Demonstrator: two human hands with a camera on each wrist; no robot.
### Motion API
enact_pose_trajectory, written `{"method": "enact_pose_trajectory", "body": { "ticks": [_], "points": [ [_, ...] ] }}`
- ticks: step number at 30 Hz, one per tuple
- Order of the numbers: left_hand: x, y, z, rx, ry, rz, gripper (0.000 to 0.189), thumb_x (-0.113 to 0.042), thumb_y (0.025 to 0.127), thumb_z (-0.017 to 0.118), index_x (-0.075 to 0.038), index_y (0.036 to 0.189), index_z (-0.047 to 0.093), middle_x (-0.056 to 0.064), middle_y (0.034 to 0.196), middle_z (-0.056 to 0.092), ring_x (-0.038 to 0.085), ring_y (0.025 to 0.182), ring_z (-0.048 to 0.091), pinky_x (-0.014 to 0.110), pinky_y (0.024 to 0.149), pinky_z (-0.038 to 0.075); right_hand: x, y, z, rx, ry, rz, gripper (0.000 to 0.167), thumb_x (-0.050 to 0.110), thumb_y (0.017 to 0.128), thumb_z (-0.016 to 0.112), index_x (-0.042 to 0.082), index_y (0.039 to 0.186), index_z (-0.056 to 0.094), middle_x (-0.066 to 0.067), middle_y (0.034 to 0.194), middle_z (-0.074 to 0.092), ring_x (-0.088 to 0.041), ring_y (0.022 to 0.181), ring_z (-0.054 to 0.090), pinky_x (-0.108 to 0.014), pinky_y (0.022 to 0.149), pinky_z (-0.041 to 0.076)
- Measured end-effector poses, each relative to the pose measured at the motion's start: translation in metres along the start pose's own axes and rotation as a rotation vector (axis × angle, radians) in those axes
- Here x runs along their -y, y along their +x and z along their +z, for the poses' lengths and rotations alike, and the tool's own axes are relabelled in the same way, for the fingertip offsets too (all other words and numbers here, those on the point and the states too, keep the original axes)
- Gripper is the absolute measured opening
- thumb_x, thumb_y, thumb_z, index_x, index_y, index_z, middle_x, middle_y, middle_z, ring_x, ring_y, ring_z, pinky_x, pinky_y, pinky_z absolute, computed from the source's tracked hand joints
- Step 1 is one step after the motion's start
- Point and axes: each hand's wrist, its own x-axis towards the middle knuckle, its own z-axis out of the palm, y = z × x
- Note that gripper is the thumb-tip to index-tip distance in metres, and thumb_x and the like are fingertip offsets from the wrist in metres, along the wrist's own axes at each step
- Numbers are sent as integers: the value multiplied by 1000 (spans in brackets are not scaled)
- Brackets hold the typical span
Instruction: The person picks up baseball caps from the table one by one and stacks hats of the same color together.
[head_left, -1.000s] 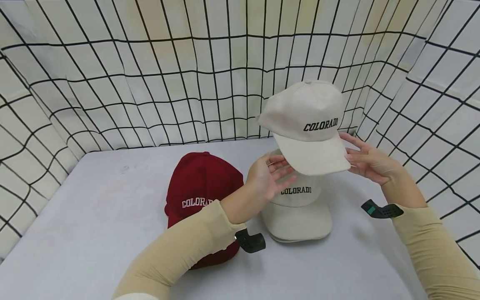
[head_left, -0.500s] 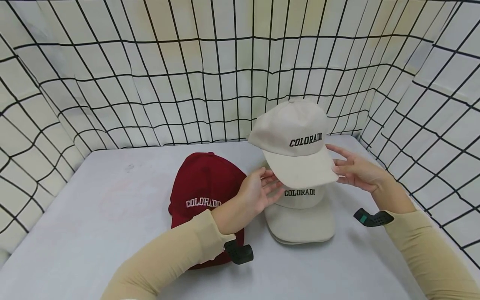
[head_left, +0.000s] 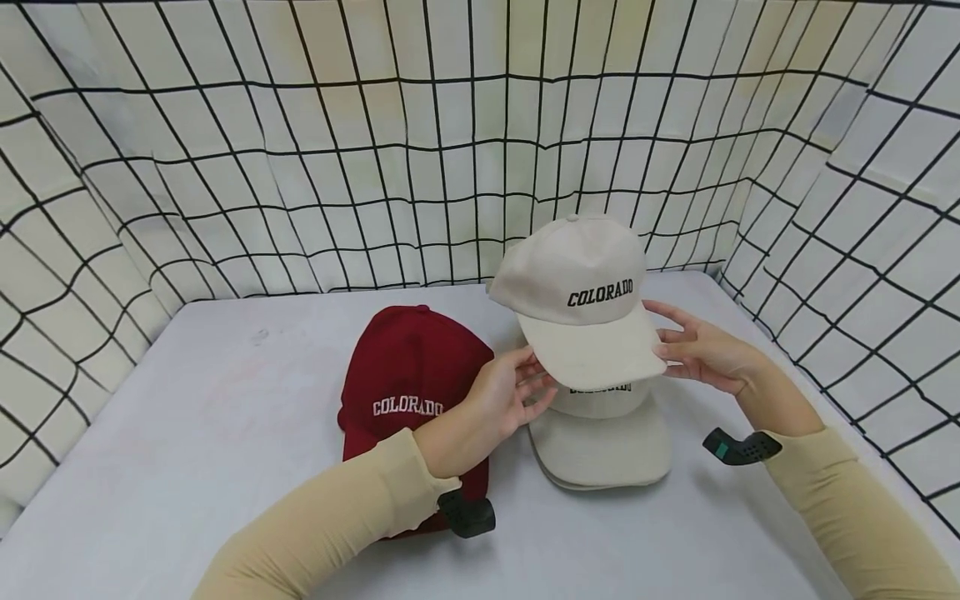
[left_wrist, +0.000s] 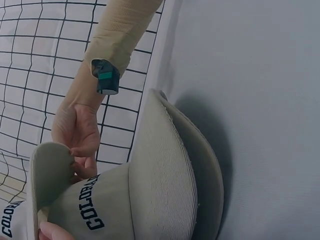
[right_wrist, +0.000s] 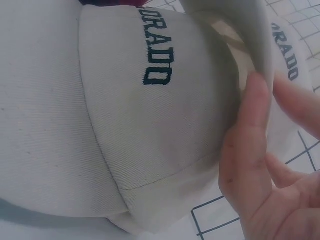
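A cream baseball cap marked COLORADO is held tilted over a stack of cream caps on the table. My left hand pinches its brim at the left edge. On the other side, my right hand grips the brim's right edge between thumb and fingers. In the right wrist view, fingers reach under the raised brim, above the stacked crown. Two brims show one above the other in the left wrist view. The held cap hides the top of the stack in the head view.
A dark red COLORADO cap sits left of the stack, partly behind my left forearm. The white-covered table is bounded at the back and both sides by black wire mesh over white sheeting.
Both hands have lowered the cream cap and brought it slightly left, so it now overlaps more of the stack. The left thumb has closed onto the brim's edge. The red cap stays put.
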Motion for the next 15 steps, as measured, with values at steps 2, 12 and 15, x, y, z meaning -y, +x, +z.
{"method": "enact_pose_trajectory", "body": {
  "ticks": [2, 12, 15],
  "points": [
    [1, 0, -1, -1, 4, -3, 15, -17, 109, 47, -8, 102, 57, 5, 96, 57, 18, 89, 60, 30, 79, 55, 0, 0, 1, 1, 2, 0, 93, -4, 98, 64, 14, 165, 2, -3, 123, 63, -18, 102, 68, -32, 85, 59],
    [7, 2, -8, -23, -1, -36, 12, -14, 108, 51, -8, 100, 57, 5, 95, 56, 17, 85, 59, 26, 72, 56, -1, -4, 2, 5, -45, 10, 93, -1, 98, 66, 13, 165, 3, -5, 122, 62, -18, 101, 68, -33, 86, 59],
    [8, 2, -8, -25, -4, -48, 9, -12, 106, 54, -7, 100, 57, 5, 95, 56, 17, 86, 59, 26, 71, 56, 0, -6, 1, 9, -53, 17, 92, -2, 98, 65, 12, 165, 3, -5, 123, 61, -17, 101, 68, -33, 85, 59]
  ]
}}
